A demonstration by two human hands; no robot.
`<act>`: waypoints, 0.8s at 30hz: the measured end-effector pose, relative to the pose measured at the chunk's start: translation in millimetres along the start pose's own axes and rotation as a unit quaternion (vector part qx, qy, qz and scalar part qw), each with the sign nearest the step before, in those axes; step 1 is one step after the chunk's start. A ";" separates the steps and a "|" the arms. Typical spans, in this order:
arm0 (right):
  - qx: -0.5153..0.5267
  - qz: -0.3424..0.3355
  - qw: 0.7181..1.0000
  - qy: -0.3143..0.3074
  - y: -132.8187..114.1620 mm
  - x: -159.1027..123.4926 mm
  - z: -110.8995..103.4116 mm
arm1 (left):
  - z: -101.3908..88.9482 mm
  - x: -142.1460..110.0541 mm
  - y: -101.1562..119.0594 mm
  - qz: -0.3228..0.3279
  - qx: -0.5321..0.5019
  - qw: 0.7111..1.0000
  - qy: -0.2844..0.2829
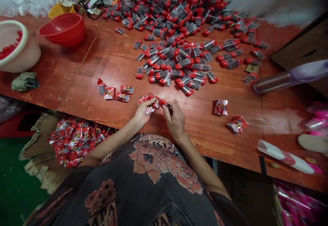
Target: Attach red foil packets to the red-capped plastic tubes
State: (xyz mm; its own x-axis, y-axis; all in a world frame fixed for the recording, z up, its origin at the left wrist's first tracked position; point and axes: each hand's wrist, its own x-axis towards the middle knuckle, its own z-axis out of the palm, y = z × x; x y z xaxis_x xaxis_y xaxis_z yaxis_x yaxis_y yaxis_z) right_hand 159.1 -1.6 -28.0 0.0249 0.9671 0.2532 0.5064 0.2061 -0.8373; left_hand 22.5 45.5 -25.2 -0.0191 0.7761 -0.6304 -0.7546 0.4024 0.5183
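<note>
My left hand (141, 114) pinches some red printed sleeves (152, 107) just above the table's front edge. My right hand (176, 119) grips a small red-capped container (162, 102), its cap end touching or nearly touching the sleeves; the fingers hide most of its body. Left of my hands lie wrapped containers (122, 97), a red printed packet (109, 93) and an unwrapped container (101, 88). To the right rest a stack of red sleeves (220, 107) and a looser bunch of sleeves (237, 125). Beyond my hands spreads a large pile of red-capped clear containers (183, 53).
A red bowl (63, 31) and a white bucket (23, 53) with red pieces stand at left. Below the front edge, a cardboard box (38, 151) holds many wrapped containers (77, 139). At right are a clear tube with a purple end (287, 77) and a white tapered object (284, 156).
</note>
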 end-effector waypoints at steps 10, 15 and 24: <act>0.284 0.246 0.924 -0.068 -9.3 7.7 -6.1 | 0.1 -13.8 -4.2 0.101 0.083 0.990 -0.057; 0.292 0.261 0.917 -0.071 -14.7 8.5 -8.8 | 3.0 -20.2 -2.9 0.114 0.096 0.987 -0.057; 0.157 0.115 0.981 0.009 -4.0 0.5 -3.2 | -2.9 -23.8 1.8 0.103 0.170 0.975 -0.102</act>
State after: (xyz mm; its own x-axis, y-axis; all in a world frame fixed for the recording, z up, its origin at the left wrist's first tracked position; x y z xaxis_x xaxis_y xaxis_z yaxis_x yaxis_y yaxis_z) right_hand 159.8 -2.4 -23.0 0.1240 0.9912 0.0464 0.1960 0.0213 -0.9804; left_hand 19.7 26.3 -10.9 0.0102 0.9242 -0.3819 -0.4873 0.3381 0.8051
